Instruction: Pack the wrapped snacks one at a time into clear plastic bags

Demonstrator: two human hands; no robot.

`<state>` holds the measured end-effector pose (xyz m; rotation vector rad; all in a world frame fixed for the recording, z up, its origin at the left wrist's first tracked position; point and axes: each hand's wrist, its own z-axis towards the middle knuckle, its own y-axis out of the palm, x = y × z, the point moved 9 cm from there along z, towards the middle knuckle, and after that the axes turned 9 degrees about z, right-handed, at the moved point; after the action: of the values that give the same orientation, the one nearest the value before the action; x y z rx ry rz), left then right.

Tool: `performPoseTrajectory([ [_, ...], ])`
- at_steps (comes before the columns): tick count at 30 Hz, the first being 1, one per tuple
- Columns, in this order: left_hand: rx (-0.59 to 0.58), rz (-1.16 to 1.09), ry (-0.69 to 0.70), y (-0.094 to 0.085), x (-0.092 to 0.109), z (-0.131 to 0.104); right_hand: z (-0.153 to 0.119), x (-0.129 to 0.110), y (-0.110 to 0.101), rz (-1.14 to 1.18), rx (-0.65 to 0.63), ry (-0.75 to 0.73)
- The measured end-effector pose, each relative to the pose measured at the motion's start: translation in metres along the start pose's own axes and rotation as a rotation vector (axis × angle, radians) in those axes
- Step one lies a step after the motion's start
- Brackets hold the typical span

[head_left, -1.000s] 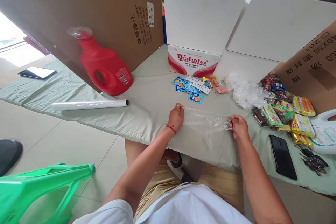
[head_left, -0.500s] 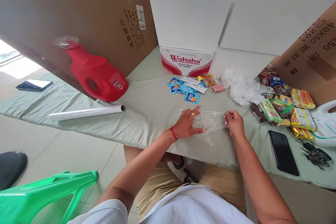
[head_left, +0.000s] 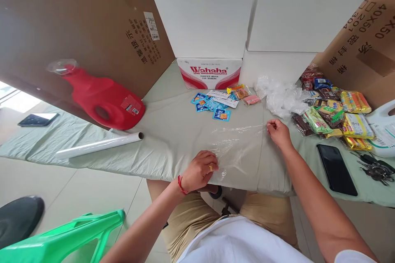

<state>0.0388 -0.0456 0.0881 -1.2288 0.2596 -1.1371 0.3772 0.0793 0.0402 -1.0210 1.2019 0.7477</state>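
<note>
A sheet of clear plastic film point(head_left: 237, 152) lies stretched over the cloth-covered table between my hands. My left hand point(head_left: 202, 169), with a ring and a red cord at the wrist, is closed on the film's near left edge. At its far right corner, my right hand point(head_left: 278, 132) pinches the film between thumb and fingers. Just beyond the film are several blue snack packets point(head_left: 212, 104), with an orange-yellow wrapped snack point(head_left: 238, 91) and a pink packet point(head_left: 251, 100) beside them.
Crumpled clear plastic point(head_left: 280, 95) and a pile of wrapped snacks point(head_left: 335, 113) lie to the right, near a black phone point(head_left: 336, 169) and keys point(head_left: 375, 168). On the left are a red jug point(head_left: 108, 100) and a white film roll point(head_left: 100, 145). A Wahaha box point(head_left: 210, 73) stands behind.
My left hand has moved down and left, closing from spread fingers. The film, bunched before, is now spread wider and flatter. My right hand has shifted slightly up.
</note>
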Motion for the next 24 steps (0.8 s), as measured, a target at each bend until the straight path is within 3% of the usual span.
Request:
performPoseTrajectory([
  [3, -0.008, -0.047, -0.010, 0.002, 0.001, -0.006, -0.022, -0.056, 0.005, -0.286, -0.168, -0.384],
  [6, -0.026, -0.148, -0.023, 0.005, -0.002, -0.005, -0.082, -0.098, 0.042, -0.469, -0.552, -0.745],
  [8, -0.058, -0.189, -0.037, 0.010, -0.004, -0.002, -0.114, -0.106, 0.066, -0.488, -0.747, -0.793],
  [10, -0.093, -0.196, -0.077, 0.015, -0.008, 0.002, -0.133, -0.104, 0.089, -0.484, -0.863, -0.769],
  [13, -0.126, -0.192, -0.144, 0.020, -0.013, 0.005, -0.139, -0.092, 0.119, -0.442, -0.975, -0.692],
  [15, -0.134, -0.209, -0.166, 0.023, -0.016, 0.004, -0.136, -0.085, 0.128, -0.374, -1.018, -0.632],
  [18, -0.121, -0.259, -0.220, 0.024, -0.022, 0.000, -0.127, -0.084, 0.117, -0.256, -1.011, -0.556],
  [24, -0.106, -0.343, -0.338, 0.027, -0.040, -0.007, -0.124, -0.078, 0.038, -0.193, -0.940, -0.437],
])
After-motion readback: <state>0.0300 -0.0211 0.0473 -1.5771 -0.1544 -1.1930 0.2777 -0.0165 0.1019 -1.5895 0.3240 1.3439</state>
